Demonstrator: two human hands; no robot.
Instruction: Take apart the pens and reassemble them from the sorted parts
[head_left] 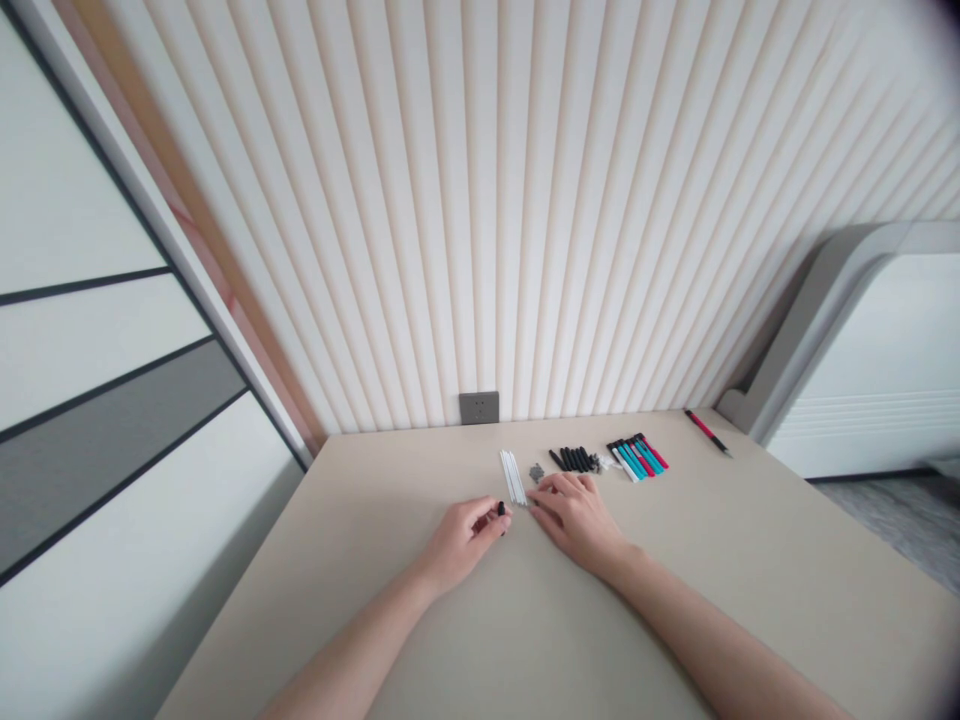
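Observation:
Between the fingers and thumb of my left hand [469, 535] is a short black pen part [502, 509], pointing up. My right hand [574, 512] rests on the table, its thumb and index finger close together beside the lower ends of several white pen refills [511, 475]. A tiny dark bit seems to show at those fingertips, too small to make out. Just beyond the right fingers lies a small pile of grey metal pieces [536, 471], perhaps springs. Several black pen parts [574, 459] lie in a row behind this hand.
Small clear and white pieces [604, 463] lie beside several red, blue, white and black pen barrels [637, 457]. A red and black pen [707, 433] sits at the back right of the beige table [405, 465]. A dark socket [478, 407] is on the ribbed wall behind.

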